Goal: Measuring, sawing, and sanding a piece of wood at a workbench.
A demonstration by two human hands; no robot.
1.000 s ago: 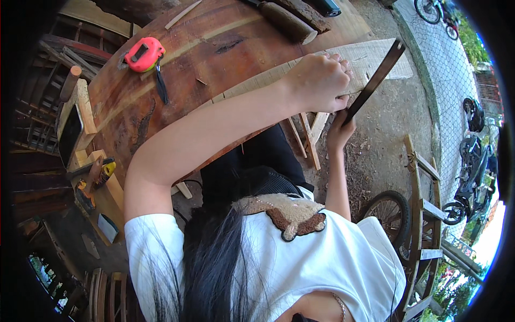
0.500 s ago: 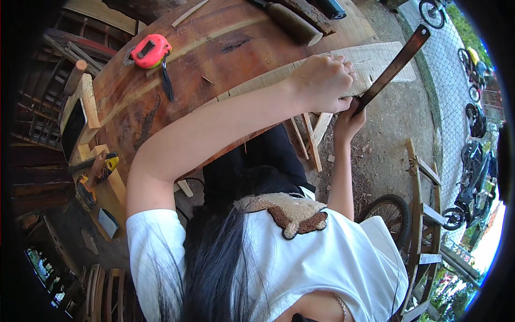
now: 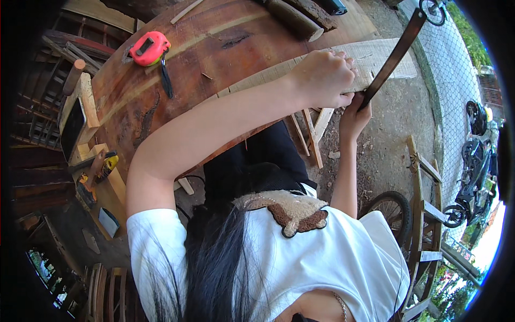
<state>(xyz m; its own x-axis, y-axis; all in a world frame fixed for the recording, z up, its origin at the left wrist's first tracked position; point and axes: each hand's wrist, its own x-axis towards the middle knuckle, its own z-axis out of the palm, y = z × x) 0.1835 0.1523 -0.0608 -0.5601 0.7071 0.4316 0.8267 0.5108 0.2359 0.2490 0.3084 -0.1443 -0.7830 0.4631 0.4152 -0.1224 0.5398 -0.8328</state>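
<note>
A pale wooden board [image 3: 375, 56] lies across the table, its right end jutting past the edge. My left hand [image 3: 323, 79] is closed over the board near that end, fingers curled toward its far side. Just beside it, at the board's near edge, my right hand [image 3: 354, 119] grips a long flat metal blade [image 3: 394, 56]. The blade is narrow and rusty brown, has a hole near its tip, and slants up to the right. My fingers hide its lower end, and whether it touches the board I cannot tell.
On the brown wooden table [image 3: 188, 70] lie a red tape measure [image 3: 150, 48] with a black strap and several wood pieces [image 3: 294, 20]. Tools, including a yellow-handled one [image 3: 110, 163], sit at the left. A wooden frame [image 3: 424, 209] and a wheel [image 3: 394, 209] stand at the right.
My right hand has shifted slightly to the right, and the blade has swung a little more upright, its tip higher in view. My left hand stays on the board.
</note>
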